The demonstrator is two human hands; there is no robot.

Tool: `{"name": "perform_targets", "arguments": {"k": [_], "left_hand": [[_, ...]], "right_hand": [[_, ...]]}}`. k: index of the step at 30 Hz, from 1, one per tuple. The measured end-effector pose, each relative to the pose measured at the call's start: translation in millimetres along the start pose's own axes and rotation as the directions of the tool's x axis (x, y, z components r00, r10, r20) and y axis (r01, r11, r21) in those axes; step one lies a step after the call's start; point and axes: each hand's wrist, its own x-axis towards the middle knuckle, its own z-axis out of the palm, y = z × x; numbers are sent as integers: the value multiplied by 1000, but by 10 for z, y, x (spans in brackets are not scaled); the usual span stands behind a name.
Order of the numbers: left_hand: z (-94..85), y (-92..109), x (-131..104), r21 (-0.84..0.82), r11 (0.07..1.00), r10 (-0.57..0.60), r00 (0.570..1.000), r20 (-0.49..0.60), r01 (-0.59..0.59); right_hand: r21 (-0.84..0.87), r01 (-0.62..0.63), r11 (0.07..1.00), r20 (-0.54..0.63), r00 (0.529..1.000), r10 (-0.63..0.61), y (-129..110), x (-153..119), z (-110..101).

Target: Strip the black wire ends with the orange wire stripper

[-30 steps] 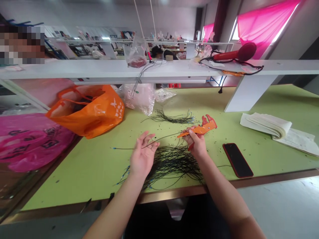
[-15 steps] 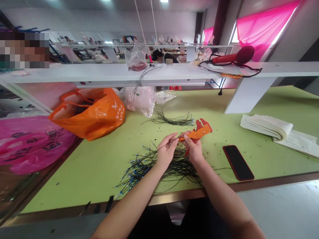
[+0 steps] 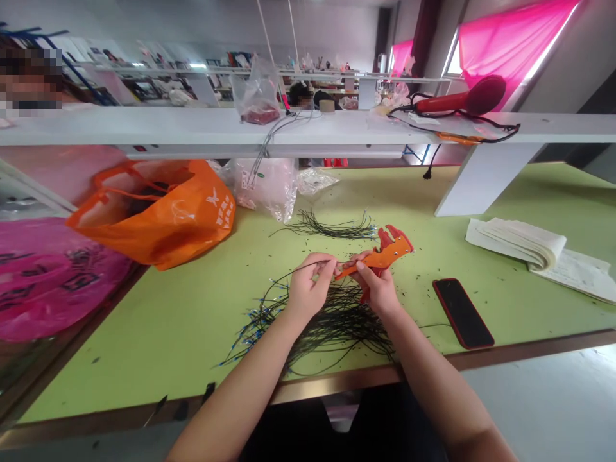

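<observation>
The left hand (image 3: 310, 287) pinches a wire (image 3: 305, 264) running toward the right hand (image 3: 380, 289), which grips the tool (image 3: 389, 253). The wire could slip if that pinch loosens, or snag the pile (image 3: 341, 321) below both hands.

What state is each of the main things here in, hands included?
Left hand: pinching a black wire
Right hand: gripping the orange tool
Orange tool: held up, jaws apart
Near wire pile: loose, spread out
Far wire bundle: lying, curved
Phone: flat, screen dark
Orange bag: open-topped
Papers: folded over
Black plug: dangling, unplugged
</observation>
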Motion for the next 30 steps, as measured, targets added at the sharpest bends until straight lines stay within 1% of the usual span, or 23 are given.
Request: {"name": "perform_targets", "arguments": {"k": [3,5,7,10,12,17,19,22,23,25,27,29,30], "left_hand": [[-23,16,-23,-150,985,-93,995,-31,87],[-24,6,-54,-216,969,-136,988,-72,118],[-20,-6,-90,-260,955,-170,982,-81,144],[-11,-7,-134,-283,944,-188,981,-42,169],[-4,3,-149,-285,941,-200,979,-38,182],[20,16,-169,-319,928,-241,964,-114,194],[37,7,-188,-319,921,-261,961,-87,221],[56,-20,-215,-284,915,-295,956,10,285],[55,-32,-216,-276,914,-303,953,25,298],[33,-59,-198,-285,911,-312,950,-10,297],[-7,-89,-157,-314,911,-311,945,-100,267],[-50,-113,-108,-351,906,-315,930,-189,236],[-67,-121,-85,-377,896,-333,919,-214,237]], "right_hand": [[31,-40,999,-29,999,41,-10,5,-4],[2,-36,999,-24,999,36,-7,2,5],[-35,-29,999,-5,1000,29,3,-7,16],[-64,-29,998,39,999,31,25,-23,21],[-66,-27,997,59,998,31,38,-30,14],[-55,-23,998,74,997,27,66,-27,6],[-70,6,998,80,997,0,75,-22,17],[-111,41,993,95,995,-30,66,-17,28],[-125,37,991,108,994,-24,51,-16,24],[-149,-7,989,154,988,30,2,-18,-5],[-153,-94,984,215,968,126,-53,-21,-58],[-154,-189,970,286,931,227,-90,-23,-121],[-157,-234,960,326,905,273,-95,-23,-150]]}}
